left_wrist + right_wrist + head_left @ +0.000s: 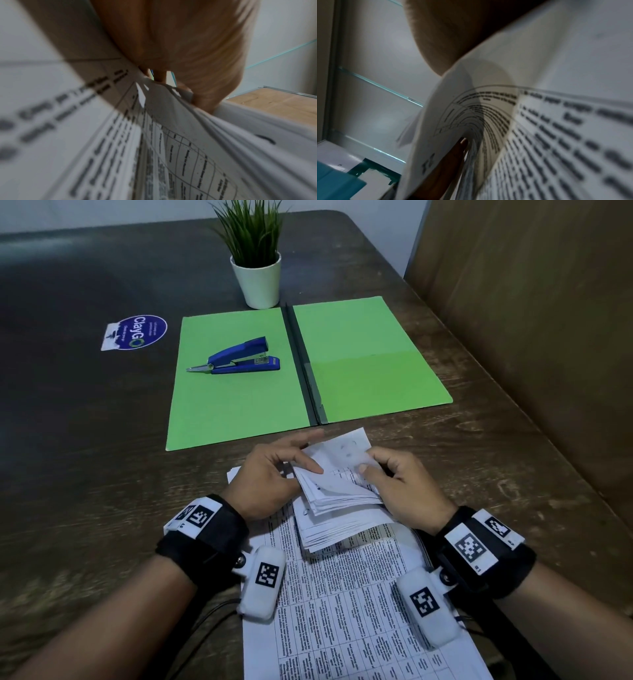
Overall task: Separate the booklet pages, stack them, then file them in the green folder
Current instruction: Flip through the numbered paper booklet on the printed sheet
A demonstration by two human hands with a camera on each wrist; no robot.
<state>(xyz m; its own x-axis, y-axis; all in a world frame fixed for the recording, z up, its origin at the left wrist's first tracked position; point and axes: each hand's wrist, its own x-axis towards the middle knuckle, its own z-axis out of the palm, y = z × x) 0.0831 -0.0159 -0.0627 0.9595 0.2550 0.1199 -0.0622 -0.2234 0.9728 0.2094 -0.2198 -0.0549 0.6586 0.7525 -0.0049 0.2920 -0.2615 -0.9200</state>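
Observation:
A booklet of printed white pages [342, 604] lies on the table's near edge, its top corner folded back into a thick curled bunch [337, 491]. My left hand [274, 470] pinches that bunch from the left, thumb on top. From the right, my right hand [394, 477] grips the same pages, thumb pressed on the top sheet. The wrist views show only blurred curled pages [180, 142] [522, 121] close up, with a palm behind. Beyond the hands the green folder [363, 354] lies open and flat, a dark fastener strip along its spine.
A blue stapler [239, 357] sits on the folder's left flap. A potted plant [257, 268] stands behind the folder. A round sticker [137, 332] lies at the left. A brown wall panel [531, 337] borders the table's right side.

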